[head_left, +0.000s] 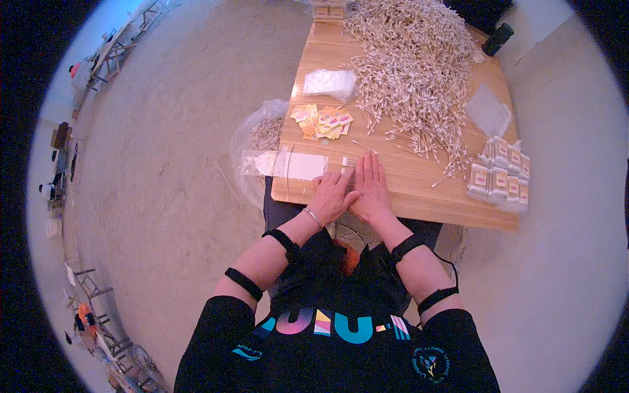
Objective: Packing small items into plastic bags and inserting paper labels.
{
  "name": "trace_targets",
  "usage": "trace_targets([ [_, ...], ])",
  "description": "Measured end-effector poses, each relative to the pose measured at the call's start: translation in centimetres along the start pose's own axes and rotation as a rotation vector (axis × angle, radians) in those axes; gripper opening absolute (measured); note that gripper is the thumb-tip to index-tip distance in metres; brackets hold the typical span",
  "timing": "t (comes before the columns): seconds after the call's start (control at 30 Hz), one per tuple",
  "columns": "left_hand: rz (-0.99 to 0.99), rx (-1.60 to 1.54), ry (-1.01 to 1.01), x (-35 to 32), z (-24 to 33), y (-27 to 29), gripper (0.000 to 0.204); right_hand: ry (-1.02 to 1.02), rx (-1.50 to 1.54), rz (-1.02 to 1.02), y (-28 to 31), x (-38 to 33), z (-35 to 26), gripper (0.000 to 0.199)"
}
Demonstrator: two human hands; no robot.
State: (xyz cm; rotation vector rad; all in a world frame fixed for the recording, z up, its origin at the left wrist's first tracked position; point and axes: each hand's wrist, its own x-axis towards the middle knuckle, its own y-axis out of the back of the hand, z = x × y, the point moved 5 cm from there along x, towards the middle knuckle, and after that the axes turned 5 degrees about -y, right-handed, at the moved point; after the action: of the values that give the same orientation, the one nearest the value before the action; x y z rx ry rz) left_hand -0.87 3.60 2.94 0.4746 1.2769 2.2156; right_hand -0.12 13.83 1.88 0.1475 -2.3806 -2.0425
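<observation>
On the wooden table (pixel 419 196) we've got both hands flat and open, left hand (pixel 332 195) and right hand (pixel 371 187) pressing a small row of cotton swabs (pixel 349 162) at our fingertips.

Small bundle of cotton swabs (pixel 349 165), flat on wooden table near edge, partly hidden.

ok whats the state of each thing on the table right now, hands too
left hand: flat, palm down on a small row of cotton swabs
right hand: flat, palm down beside the left
cotton swab pile: loose, heaped, unsorted
yellow-and-pink labels: scattered in a loose stack
clear bags: empty, stacked flat
filled packets: packed, lined up in rows
wooden table: mostly covered
</observation>
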Motion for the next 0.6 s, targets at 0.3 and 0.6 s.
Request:
trace_targets([
  [0.3,0.068,-0.011,0.036,0.37,-0.56,-0.50,0.058,0.005,0.000,0.026,-0.13,-0.01,-0.05,0.075],
  [0.6,-0.010,-0.057,0.079,0.72,-0.42,0.01,0.053,-0.003,0.006,0.014,-0.09,0.06,-0.06,0.075],
])
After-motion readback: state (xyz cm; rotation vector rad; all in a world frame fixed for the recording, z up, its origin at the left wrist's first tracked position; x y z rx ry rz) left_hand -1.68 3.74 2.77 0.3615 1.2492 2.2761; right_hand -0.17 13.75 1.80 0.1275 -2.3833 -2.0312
